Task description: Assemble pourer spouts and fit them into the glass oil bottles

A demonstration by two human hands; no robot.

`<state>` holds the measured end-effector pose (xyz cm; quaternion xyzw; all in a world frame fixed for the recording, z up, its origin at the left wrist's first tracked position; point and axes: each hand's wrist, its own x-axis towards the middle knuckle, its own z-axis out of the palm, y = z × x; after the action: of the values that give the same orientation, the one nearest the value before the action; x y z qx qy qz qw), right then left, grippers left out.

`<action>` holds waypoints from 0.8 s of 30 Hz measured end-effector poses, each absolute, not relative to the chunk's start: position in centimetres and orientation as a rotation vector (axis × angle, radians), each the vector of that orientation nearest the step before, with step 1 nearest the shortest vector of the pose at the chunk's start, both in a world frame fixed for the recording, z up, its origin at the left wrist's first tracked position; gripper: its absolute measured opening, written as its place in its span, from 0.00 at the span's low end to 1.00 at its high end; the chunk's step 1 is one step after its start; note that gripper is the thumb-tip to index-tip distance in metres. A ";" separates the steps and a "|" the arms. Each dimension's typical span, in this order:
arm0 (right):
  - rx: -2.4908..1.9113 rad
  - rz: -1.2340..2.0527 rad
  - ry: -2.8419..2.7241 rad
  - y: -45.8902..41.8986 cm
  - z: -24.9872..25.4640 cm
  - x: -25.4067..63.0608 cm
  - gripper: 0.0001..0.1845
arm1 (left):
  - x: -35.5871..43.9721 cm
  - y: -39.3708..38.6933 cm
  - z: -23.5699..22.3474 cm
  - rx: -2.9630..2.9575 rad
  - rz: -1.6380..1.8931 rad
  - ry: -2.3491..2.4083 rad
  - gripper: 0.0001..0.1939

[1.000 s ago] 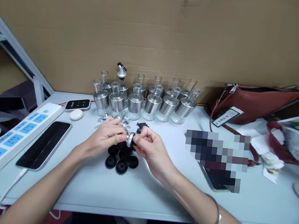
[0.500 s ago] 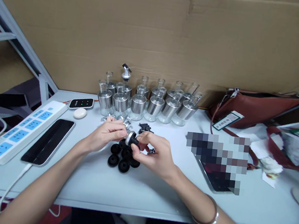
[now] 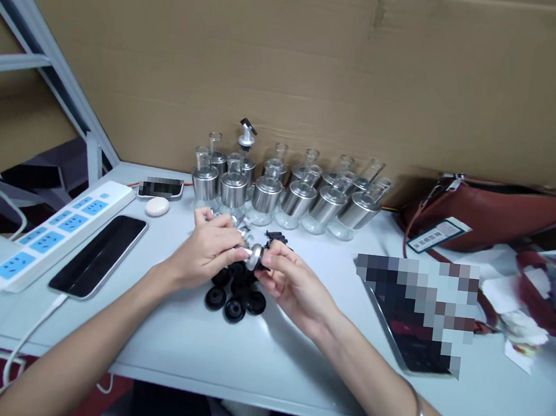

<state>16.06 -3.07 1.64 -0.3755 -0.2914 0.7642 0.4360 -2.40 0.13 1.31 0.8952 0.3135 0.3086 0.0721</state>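
Note:
My left hand and my right hand meet over the middle of the pale table, both pinched on one small silver cap with a black insert. Under the hands lies a cluster of black round stoppers. Just behind are small silver parts and a little heap of black pieces. Several glass bottles with silver collars stand in rows at the back; one bottle carries a pourer top.
A white power strip with blue sockets and a dark phone on a cable lie at the left. A brown bag and crumpled paper sit at the right. A cardboard wall closes the back.
The view has shifted, so everything sits a little further right. My hands have stayed together on the cap; the right fingers have turned and closed back onto it.

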 end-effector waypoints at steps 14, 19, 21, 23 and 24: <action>-0.939 1.069 -1.498 -4.5 0.9 15.5 0.14 | -2.8 0.6 2.3 2.233 0.723 0.872 0.31; -0.803 0.488 -1.859 -4.2 0.7 16.1 0.14 | -2.8 0.5 2.2 2.069 0.650 0.851 0.26; -0.674 0.253 -1.943 -3.9 0.6 16.3 0.13 | -2.7 0.5 2.0 2.019 0.628 0.839 0.25; -0.548 0.079 -1.997 -3.7 0.5 16.4 0.12 | -2.6 0.5 1.9 1.999 0.618 0.827 0.26; -0.507 0.029 -2.014 -3.6 0.4 16.5 0.12 | -2.5 0.5 1.9 1.998 0.625 0.826 0.26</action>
<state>16.46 -3.59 0.40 -0.2103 -0.8354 0.0120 0.5077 -2.53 0.46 1.85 0.8011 0.3314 0.2505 0.4309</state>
